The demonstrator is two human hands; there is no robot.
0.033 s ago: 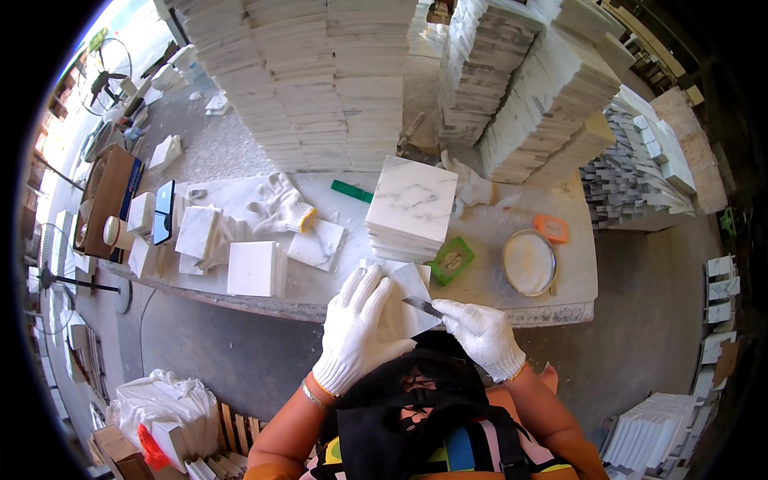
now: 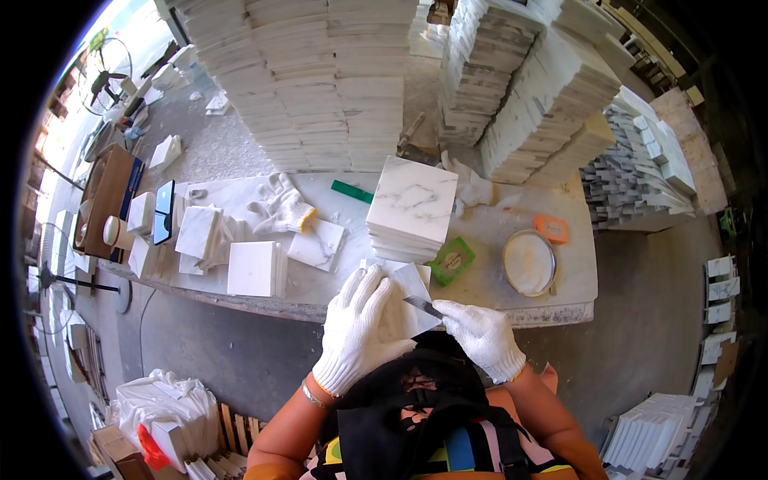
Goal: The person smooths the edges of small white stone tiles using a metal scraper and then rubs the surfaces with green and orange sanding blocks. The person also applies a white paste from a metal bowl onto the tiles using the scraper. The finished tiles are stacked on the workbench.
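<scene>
The place looked like a stone-tile workshop: a pale slab bench (image 2: 572, 268) stretched out around the grip of the gloved right hand (image 2: 484, 336) on a blade (image 2: 422, 305), and tall stacks (image 2: 296, 96) of veined white tiles rose beyond it. A shorter pile (image 2: 412, 196) stood just past that grip, and loose tiles (image 2: 251, 268) lay to its left. Farther out, fans (image 2: 46, 278) stood to the left, strips (image 2: 624, 164) were heaped to the right, and bare floor (image 2: 648, 272) ran around the bench.

We're sporting white knit gloves (image 2: 356, 332), a silvery bracelet (image 2: 313, 394) lower left of centre, black cloth (image 2: 376, 436) and orange sleeves (image 2: 588, 462) along the bottom!
</scene>
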